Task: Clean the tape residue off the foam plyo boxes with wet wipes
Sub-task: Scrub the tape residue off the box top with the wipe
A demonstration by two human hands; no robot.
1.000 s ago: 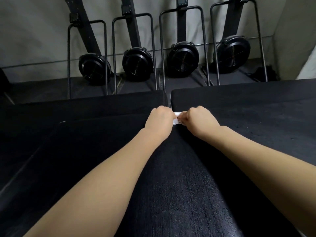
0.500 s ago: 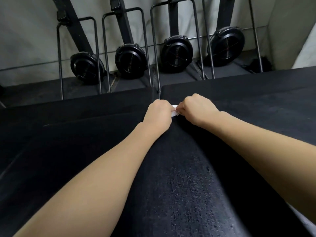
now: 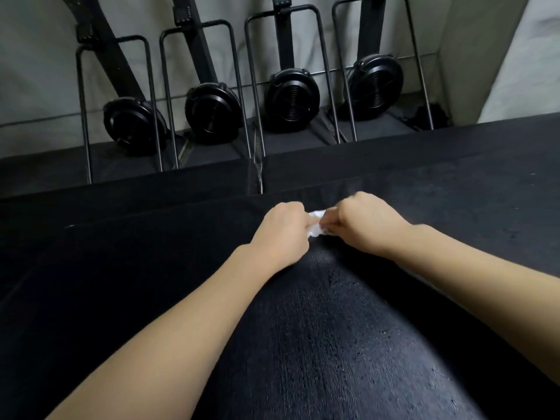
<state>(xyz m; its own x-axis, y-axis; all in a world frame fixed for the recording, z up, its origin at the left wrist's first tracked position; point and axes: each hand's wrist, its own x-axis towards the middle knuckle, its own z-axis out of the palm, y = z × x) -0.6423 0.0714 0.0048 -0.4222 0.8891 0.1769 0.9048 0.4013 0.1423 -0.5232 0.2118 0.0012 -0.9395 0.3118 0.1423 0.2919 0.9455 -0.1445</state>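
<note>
A small crumpled white wet wipe (image 3: 315,225) sits between my two hands near the far edge of a black foam plyo box (image 3: 318,344). My left hand (image 3: 281,234) grips the wipe's left end with curled fingers. My right hand (image 3: 366,227) pinches its right end, fist curled over it. Both fists rest on the box's rough black top. Most of the wipe is hidden inside my fingers. Tape residue cannot be made out on the dark surface.
Two more black plyo boxes (image 3: 424,165) lie beyond, split by a narrow gap (image 3: 257,177). Behind them several upright rowing machines (image 3: 292,100) with black flywheels stand in metal racks against a pale wall. A white edge (image 3: 521,56) shows at top right.
Both hands stay together on the wipe. The camera has tilted a little, so the hands now appear lower and more of the wipe shows between them.
</note>
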